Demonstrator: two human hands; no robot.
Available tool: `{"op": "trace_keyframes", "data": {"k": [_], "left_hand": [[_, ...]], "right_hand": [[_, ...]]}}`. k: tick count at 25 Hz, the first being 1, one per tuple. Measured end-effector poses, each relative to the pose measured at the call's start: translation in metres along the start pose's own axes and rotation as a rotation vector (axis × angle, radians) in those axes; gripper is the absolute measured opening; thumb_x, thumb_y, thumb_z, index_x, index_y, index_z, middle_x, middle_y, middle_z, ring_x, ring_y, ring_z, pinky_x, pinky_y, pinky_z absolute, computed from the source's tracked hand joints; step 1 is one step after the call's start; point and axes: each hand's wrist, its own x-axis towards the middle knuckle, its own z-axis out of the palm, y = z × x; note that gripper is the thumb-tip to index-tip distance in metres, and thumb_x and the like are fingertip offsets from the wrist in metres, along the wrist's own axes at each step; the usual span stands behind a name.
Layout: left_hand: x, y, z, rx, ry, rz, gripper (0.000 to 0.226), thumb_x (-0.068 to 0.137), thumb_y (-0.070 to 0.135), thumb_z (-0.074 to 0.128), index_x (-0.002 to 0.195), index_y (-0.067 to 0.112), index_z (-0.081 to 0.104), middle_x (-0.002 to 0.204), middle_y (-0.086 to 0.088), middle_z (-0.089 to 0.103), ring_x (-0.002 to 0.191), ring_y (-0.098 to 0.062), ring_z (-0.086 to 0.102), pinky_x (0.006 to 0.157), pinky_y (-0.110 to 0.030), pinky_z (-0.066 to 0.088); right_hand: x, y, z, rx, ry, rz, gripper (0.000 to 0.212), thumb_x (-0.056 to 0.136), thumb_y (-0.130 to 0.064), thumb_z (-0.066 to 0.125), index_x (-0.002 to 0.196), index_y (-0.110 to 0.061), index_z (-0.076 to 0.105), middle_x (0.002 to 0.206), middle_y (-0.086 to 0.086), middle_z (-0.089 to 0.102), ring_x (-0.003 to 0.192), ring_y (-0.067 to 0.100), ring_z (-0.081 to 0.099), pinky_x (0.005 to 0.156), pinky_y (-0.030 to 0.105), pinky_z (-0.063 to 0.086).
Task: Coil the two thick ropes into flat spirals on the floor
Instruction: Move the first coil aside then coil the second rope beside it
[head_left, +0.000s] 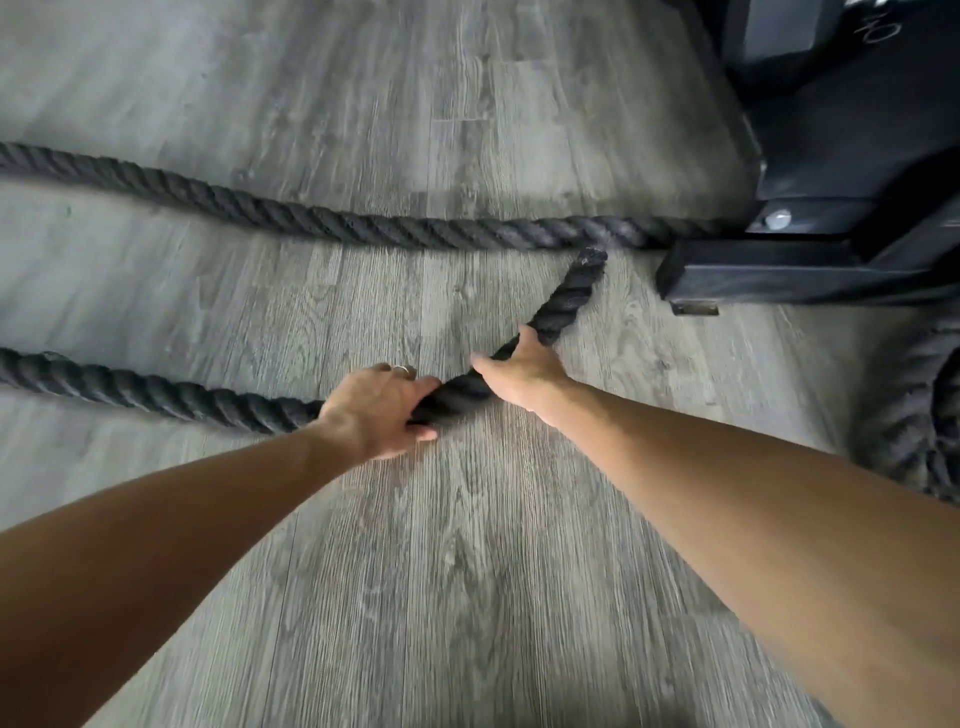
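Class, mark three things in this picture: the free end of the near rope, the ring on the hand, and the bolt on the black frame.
Near rope's free end (591, 258), head view: the frayed tip.
Ring (401, 369), head view: the band on a left-hand finger.
Bolt (777, 219), head view: its silver head.

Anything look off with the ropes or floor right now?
Nothing damaged or spilled. Both hands, left hand and right hand, grip the near rope by its end; the far rope lies uncoiled toward the black rack base.
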Motion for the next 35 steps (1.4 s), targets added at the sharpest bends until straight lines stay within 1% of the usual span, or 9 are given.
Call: {"op": "trace_keyframes", "data": {"k": [4, 11, 14, 17, 23, 25, 27, 29, 35], "left_hand": [[-0.044, 0.106, 0.009, -0.133, 0.001, 0.055, 0.058, 0.091, 0.069, 0.051, 0.124, 0.021, 0.053, 0.097, 0.0, 0.066, 0.085, -0.021, 0.066, 0.079, -0.039, 0.058], [-0.112, 0.186, 0.033, -0.599, -0.093, 0.24, 0.051, 0.095, 0.056, 0.059, 0.138, 0.029, 0.058, 0.123, 0.006, 0.071, 0.096, -0.008, 0.065, 0.095, -0.031, 0.046], [-0.127, 0.155, 0.036, -0.583, 0.01, 0.154, 0.045, 0.097, 0.044, 0.06, 0.138, 0.026, 0.055, 0.102, 0.014, 0.06, 0.075, 0.008, 0.048, 0.098, -0.038, 0.051], [-0.13, 0.12, 0.036, -0.586, 0.172, -0.018, 0.055, 0.088, 0.047, 0.07, 0.138, 0.035, 0.05, 0.107, 0.013, 0.046, 0.096, -0.006, 0.05, 0.103, -0.039, 0.044], [-0.138, 0.163, 0.051, -0.831, -0.166, 0.109, 0.042, 0.094, 0.032, 0.071, 0.132, 0.035, 0.053, 0.105, 0.011, 0.072, 0.087, -0.001, 0.067, 0.091, -0.04, 0.058], [-0.143, 0.175, 0.062, -0.85, -0.123, 0.114, 0.039, 0.097, 0.024, 0.067, 0.13, 0.035, 0.049, 0.103, 0.009, 0.074, 0.085, 0.002, 0.067, 0.088, -0.04, 0.059], [-0.146, 0.177, 0.067, -0.811, -0.081, 0.141, 0.049, 0.097, 0.016, 0.066, 0.134, 0.038, 0.042, 0.096, 0.012, 0.072, 0.081, 0.005, 0.066, 0.085, -0.039, 0.061], [-0.146, 0.172, 0.067, -0.749, -0.075, 0.208, 0.068, 0.096, 0.012, 0.065, 0.145, 0.045, 0.031, 0.093, 0.011, 0.069, 0.081, 0.001, 0.066, 0.086, -0.037, 0.06], [-0.107, 0.18, 0.045, -0.029, 0.179, 0.437, 0.105, 0.051, 0.088, 0.066, 0.144, 0.045, 0.045, 0.155, -0.009, 0.032, 0.139, -0.031, 0.024, 0.116, -0.057, 0.026]], "right_hand": [[-0.047, 0.051, -0.001, -0.036, 0.121, 0.137, 0.063, 0.086, -0.034, 0.076, 0.134, -0.027, 0.035, 0.128, 0.014, 0.039, 0.073, 0.019, 0.048, 0.048, 0.023, 0.034], [-0.127, 0.188, -0.041, -0.172, 0.097, 0.109, 0.104, 0.074, -0.008, 0.079, 0.158, -0.019, 0.019, 0.155, 0.007, 0.031, 0.139, 0.029, 0.038, 0.106, 0.032, 0.039], [-0.135, 0.215, -0.063, -0.325, -0.017, -0.049, 0.097, 0.078, 0.003, 0.07, 0.156, -0.033, 0.026, 0.162, -0.002, 0.023, 0.145, 0.026, 0.031, 0.109, 0.03, 0.032], [-0.12, 0.21, -0.079, -0.625, -0.192, -0.231, 0.099, 0.079, 0.014, 0.053, 0.15, -0.051, 0.029, 0.165, -0.007, 0.015, 0.147, 0.025, 0.025, 0.106, 0.038, 0.036], [-0.123, 0.182, -0.061, -0.85, -0.178, -0.652, 0.086, 0.081, 0.004, 0.065, 0.138, -0.057, 0.044, 0.131, -0.017, 0.042, 0.115, 0.011, 0.029, 0.1, 0.044, 0.03], [-0.142, 0.206, -0.044, -0.72, 0.168, -0.472, 0.071, 0.084, -0.029, 0.074, 0.142, -0.052, 0.04, 0.139, -0.005, 0.042, 0.126, 0.024, 0.032, 0.104, 0.051, 0.03], [-0.164, 0.232, -0.033, -0.501, 0.457, 0.04, 0.085, 0.073, -0.068, 0.07, 0.143, -0.041, 0.032, 0.139, 0.008, 0.038, 0.126, 0.033, 0.034, 0.103, 0.055, 0.033], [-0.182, 0.25, -0.027, -0.236, 0.448, 0.393, 0.101, 0.067, -0.077, 0.067, 0.143, -0.024, 0.029, 0.141, 0.017, 0.035, 0.129, 0.04, 0.033, 0.102, 0.057, 0.034], [-0.166, 0.239, -0.034, -0.087, 0.069, -0.118, 0.104, 0.077, -0.022, 0.075, 0.158, -0.037, 0.013, 0.164, -0.004, 0.021, 0.148, 0.024, 0.021, 0.119, 0.044, 0.023]]}}
